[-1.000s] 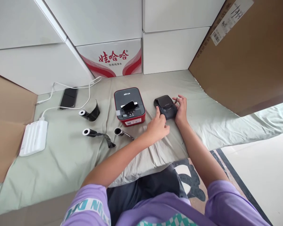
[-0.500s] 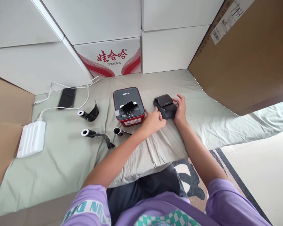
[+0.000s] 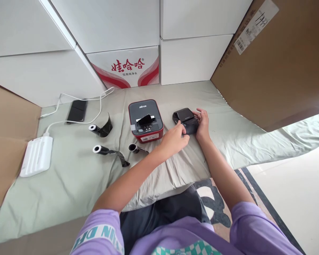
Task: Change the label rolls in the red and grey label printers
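Observation:
A small black portable printer (image 3: pixel 183 114) with a raised lid-like top rests on the cloth. My right hand (image 3: pixel 203 126) wraps around its right side, fingers at the far edge. My left hand (image 3: pixel 174 139) grips the near left corner, with its fingers curled against the body. To the left stands a larger red and black printer (image 3: pixel 143 109), black film sticking out of the slot on top. Three rolls of black film lie beyond my left forearm: one roll (image 3: pixel 133 148) close to the red printer, another roll (image 3: pixel 101 150) and a third roll (image 3: pixel 95 130) farther left.
A white power bank (image 3: pixel 37 156) with a white cable and a dark phone (image 3: pixel 77 111) lie at the left. White boxes (image 3: pixel 117 24) and a red-printed carton (image 3: pixel 127 67) wall off the back. A big brown carton (image 3: pixel 276 71) stands at the right, near the cloth-covered surface's (image 3: pixel 223 138) edge.
My left hand has shifted slightly right along the near side of the small black printer. My right hand stays at its right side. The view has tilted a little.

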Tool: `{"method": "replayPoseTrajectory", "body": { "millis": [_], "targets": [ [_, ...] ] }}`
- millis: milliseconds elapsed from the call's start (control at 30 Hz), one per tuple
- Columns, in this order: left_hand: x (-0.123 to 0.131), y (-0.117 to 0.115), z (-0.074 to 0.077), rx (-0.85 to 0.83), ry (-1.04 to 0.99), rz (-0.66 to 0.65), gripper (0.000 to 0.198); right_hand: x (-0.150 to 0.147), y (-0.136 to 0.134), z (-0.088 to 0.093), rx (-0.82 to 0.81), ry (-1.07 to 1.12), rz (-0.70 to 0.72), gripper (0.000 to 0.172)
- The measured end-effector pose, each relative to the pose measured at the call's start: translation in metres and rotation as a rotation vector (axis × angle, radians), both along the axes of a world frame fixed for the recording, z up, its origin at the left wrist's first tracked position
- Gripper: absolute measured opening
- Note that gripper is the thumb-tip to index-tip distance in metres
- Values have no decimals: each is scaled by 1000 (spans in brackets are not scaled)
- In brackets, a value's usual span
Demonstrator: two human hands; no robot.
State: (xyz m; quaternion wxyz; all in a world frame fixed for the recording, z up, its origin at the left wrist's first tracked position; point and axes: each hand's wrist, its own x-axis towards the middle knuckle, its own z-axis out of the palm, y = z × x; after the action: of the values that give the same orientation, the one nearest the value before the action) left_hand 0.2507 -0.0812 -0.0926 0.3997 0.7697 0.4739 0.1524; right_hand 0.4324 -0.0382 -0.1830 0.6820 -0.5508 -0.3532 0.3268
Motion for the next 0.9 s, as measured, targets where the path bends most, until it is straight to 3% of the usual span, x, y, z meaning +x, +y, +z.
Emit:
{"method": "replayPoseTrajectory", "body": {
  "millis": [167, 300, 567, 767, 900],
  "targets": [
    [3, 10, -12, -10, -225, 46, 36, -2, -2, 2, 32, -4, 11, 48],
    [5, 17, -13, -71, -302, 36, 50, -3, -4, 4, 35, 17, 39, 44],
    [2, 23, -2, -65, -237, 102, 38, -2, -2, 5, 60, 16, 45, 37],
    [3, 23, -9, -82, -287, 98, 42, 0, 2, 0, 71, 13, 33, 41],
    [7, 28, 3, 42, -177, 67, 43, 0, 5, -3, 77, 3, 37, 43]
  ]
}}
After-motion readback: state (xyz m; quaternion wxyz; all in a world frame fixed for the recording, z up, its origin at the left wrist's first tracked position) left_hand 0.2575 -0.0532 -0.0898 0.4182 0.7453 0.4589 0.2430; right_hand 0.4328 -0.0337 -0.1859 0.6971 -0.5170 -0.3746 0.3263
